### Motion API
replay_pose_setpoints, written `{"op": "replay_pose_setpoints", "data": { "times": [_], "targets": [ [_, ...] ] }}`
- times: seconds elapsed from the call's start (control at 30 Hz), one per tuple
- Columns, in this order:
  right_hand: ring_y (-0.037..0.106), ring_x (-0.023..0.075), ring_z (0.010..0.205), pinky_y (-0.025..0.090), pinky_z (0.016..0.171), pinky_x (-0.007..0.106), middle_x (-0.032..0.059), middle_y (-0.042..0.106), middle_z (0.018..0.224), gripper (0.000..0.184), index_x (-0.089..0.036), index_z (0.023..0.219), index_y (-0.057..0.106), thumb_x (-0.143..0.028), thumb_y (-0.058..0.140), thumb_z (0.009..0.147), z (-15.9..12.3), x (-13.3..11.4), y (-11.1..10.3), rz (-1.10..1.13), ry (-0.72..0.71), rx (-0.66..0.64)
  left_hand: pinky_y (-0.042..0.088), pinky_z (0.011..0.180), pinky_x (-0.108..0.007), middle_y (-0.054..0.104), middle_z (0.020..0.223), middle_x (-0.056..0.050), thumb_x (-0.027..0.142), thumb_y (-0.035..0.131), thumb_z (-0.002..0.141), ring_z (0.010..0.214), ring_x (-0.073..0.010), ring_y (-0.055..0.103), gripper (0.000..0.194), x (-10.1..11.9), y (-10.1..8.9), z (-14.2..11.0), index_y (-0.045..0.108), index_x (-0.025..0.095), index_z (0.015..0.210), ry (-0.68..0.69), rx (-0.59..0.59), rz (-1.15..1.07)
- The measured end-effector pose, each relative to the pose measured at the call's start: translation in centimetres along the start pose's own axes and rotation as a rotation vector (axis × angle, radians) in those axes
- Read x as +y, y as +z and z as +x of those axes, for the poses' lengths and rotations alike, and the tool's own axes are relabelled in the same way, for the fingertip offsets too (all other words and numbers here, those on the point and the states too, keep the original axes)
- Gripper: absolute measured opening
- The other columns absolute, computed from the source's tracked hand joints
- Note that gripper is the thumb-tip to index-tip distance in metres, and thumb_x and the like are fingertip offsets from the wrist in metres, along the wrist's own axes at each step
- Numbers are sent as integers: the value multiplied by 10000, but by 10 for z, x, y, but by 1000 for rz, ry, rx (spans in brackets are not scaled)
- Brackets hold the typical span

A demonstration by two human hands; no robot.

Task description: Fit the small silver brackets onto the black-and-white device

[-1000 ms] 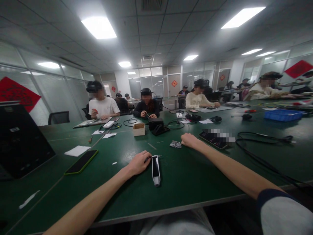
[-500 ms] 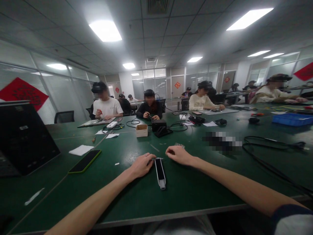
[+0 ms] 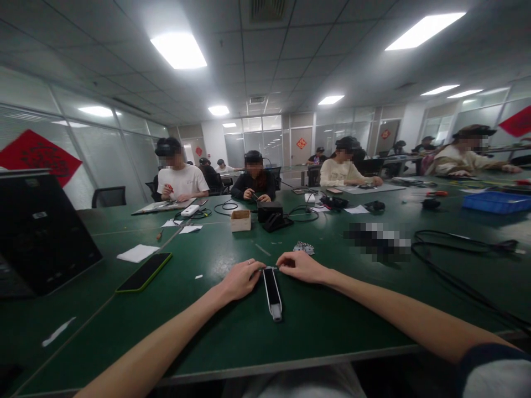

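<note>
A slim white-framed device with a dark face [image 3: 272, 293] lies on the green table in front of me, its grey tip towards me. A thin strip crosses its far end, too small to make out. My left hand [image 3: 243, 279] rests just left of that end, fingers curled together and the tips at the strip. My right hand [image 3: 302, 267] faces it from the right, thumb and index finger pinched at the strip's other side. What either pinch holds is hidden. Behind my right hand sits a small heap of metal parts [image 3: 304, 247].
A green-edged phone [image 3: 144, 273], white paper [image 3: 138, 254] and a black computer case [image 3: 45, 232] lie to the left. Ahead stand a small open box [image 3: 240, 221] and a black device [image 3: 270, 213]. Black cables [image 3: 440, 265] and a blue tray [image 3: 495, 202] are at right; several people sit across.
My right hand has come from the metal parts leftward and nearer to the far end of the device. My left hand has stayed beside it. The view has shifted slightly.
</note>
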State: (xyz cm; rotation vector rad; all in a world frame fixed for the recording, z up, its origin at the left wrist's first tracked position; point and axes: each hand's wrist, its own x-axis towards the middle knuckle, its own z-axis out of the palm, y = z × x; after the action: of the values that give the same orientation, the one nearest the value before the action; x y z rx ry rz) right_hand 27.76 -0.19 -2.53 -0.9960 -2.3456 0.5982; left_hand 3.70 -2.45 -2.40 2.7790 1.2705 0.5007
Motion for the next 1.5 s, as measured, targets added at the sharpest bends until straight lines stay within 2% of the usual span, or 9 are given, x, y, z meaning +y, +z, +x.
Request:
{"op": "replay_pose_setpoints", "data": {
  "times": [0.17,0.6,0.83,1.1,1.33,1.5],
  "targets": [
    [609,152,737,474,678,256,49,676,843,215,-130,947,682,-257,587,802,1,1,3,6,-2,16,469,840,-286,638,1021,-59,199,408,925,925,-184,611,275,0,1,0,587,199,1133,14,5,-5],
    [613,155,756,472,694,266,51,692,877,223,-148,956,704,-267,559,834,-1,-4,5,-16,23,67,469,853,-280,654,1062,-49,201,417,930,949,-175,612,280,-2,-3,1,594,203,1147,31,-22,-39],
    [641,173,834,497,771,291,48,708,948,256,-172,980,718,-329,607,811,1,5,5,151,67,30,469,861,-280,657,1065,-42,189,415,930,953,-171,611,299,-2,-4,1,595,214,1167,39,-35,-47],
    [656,190,849,491,808,302,56,730,944,265,-173,970,741,-335,623,796,1,9,7,196,41,67,469,815,-266,653,1009,-45,189,414,937,909,-173,616,294,-3,-2,0,593,218,1169,61,-34,39],
    [638,181,744,485,708,286,49,723,822,300,-154,963,743,-363,638,775,0,5,4,255,96,37,472,788,-266,652,989,-47,176,416,919,882,-175,612,304,3,-6,0,592,213,1164,56,-59,113],
    [612,160,719,469,677,267,34,697,794,264,-146,898,732,-360,656,764,-1,4,2,340,61,-8,472,784,-270,654,978,-50,177,416,923,869,-177,614,299,2,-5,0,595,214,1159,72,-50,132]
  ]
}}
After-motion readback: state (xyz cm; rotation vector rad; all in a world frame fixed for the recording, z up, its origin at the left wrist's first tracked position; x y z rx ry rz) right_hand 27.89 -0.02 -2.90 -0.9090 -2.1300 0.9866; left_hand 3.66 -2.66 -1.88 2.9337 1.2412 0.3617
